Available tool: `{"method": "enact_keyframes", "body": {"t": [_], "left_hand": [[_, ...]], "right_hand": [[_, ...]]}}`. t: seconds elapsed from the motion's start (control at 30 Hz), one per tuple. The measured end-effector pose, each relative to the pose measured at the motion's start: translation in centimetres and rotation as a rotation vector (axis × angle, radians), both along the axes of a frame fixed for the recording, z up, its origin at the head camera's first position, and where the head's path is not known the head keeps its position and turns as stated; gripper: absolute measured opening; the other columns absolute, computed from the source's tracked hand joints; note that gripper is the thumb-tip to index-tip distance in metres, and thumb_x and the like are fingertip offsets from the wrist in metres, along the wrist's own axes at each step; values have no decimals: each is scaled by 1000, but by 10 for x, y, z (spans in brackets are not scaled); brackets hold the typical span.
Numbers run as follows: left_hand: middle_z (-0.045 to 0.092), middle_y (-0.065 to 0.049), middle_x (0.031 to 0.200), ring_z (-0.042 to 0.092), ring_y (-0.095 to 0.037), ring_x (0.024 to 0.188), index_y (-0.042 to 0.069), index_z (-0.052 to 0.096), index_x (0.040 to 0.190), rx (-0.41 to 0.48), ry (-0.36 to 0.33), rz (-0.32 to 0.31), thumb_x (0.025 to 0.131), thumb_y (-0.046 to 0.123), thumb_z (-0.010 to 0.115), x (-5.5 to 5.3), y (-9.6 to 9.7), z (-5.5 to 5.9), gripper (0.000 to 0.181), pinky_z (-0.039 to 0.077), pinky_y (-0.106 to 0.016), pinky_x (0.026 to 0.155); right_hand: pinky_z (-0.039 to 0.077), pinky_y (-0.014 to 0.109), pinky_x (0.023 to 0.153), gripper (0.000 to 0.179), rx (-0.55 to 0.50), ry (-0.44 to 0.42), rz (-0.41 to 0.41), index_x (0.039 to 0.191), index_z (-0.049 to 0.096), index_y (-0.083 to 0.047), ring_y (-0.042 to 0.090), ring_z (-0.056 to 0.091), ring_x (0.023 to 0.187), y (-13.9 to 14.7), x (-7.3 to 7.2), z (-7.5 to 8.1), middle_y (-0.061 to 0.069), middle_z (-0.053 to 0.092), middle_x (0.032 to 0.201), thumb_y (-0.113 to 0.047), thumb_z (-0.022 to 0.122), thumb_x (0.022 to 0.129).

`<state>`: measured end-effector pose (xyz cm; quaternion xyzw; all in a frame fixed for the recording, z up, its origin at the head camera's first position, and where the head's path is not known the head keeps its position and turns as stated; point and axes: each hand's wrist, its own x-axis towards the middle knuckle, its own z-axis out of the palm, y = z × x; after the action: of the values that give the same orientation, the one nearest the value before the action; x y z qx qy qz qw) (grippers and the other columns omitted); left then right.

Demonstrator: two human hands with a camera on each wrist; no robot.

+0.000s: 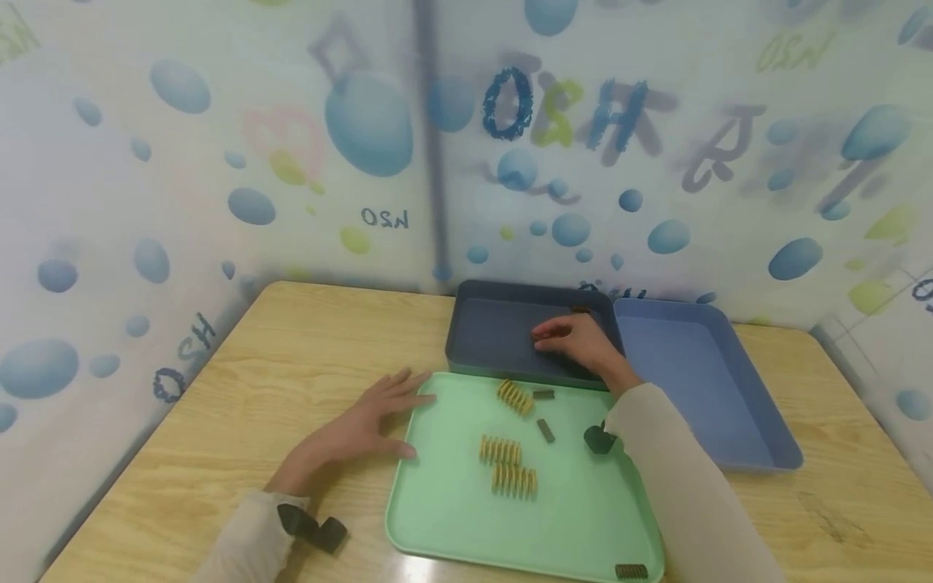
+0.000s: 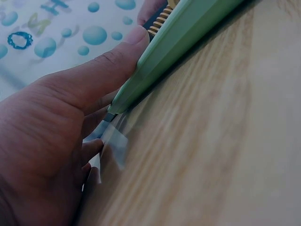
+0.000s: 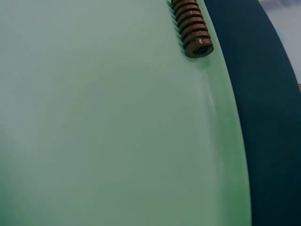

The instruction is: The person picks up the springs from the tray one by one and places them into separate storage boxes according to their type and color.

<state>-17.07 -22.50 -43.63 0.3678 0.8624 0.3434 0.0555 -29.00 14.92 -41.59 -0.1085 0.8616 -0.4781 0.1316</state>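
Observation:
My left hand [image 1: 375, 417] rests at the left edge of the light green tray [image 1: 452, 518], fingers spread, with the thumb [image 2: 117, 61] against its rim. Over the dark tray [image 1: 488, 324], my right hand [image 1: 579, 340] pinches what looks like a small brown spring, mostly hidden by the fingers. Another brown spring [image 1: 581, 308] lies behind that hand in the dark tray. On the green tray are yellow springs [image 1: 514, 481] and smaller brown springs [image 1: 546, 431]. One brown spring [image 3: 193, 28] shows near the tray's rim in the right wrist view, where the right hand is out of sight.
A blue tray [image 1: 692, 380] stands right of the dark one, partly behind the right sleeve [image 1: 685, 478]. All three trays sit on a wooden table [image 1: 321, 348]. A patterned wall covering [image 1: 466, 194] rises behind the table. Another brown spring [image 1: 631, 572] lies at the green tray's near right corner.

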Motion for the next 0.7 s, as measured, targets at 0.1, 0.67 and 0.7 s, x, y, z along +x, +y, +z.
{"method": "enact_keyframes", "body": {"t": [0.1, 0.67, 0.7], "left_hand": [[22, -9, 157, 7, -40, 143, 14, 49, 141, 1, 3, -3, 76, 47, 76, -1, 0, -2, 77, 2, -61, 110], [23, -7, 157, 8, -41, 142, 14, 50, 140, 4, 2, 3, 76, 46, 76, -1, -1, -3, 76, 2, -62, 110], [23, -7, 157, 8, -41, 142, 14, 50, 140, 3, 0, 4, 76, 46, 76, -1, -1, -3, 76, 2, -62, 110]], "right_hand": [[51, 41, 85, 31, -5, 0, -8, 114, 70, -12, 24, 60, 105, 1, -2, -1, 7, 67, 113, -23, 75, 84], [52, 39, 85, 29, 6, 27, -30, 112, 71, -12, 23, 61, 102, 0, -5, -5, 7, 67, 111, -20, 75, 85], [52, 40, 85, 30, 8, 28, -26, 113, 71, -11, 24, 61, 103, 0, -4, -5, 8, 67, 112, -20, 74, 85]]}}
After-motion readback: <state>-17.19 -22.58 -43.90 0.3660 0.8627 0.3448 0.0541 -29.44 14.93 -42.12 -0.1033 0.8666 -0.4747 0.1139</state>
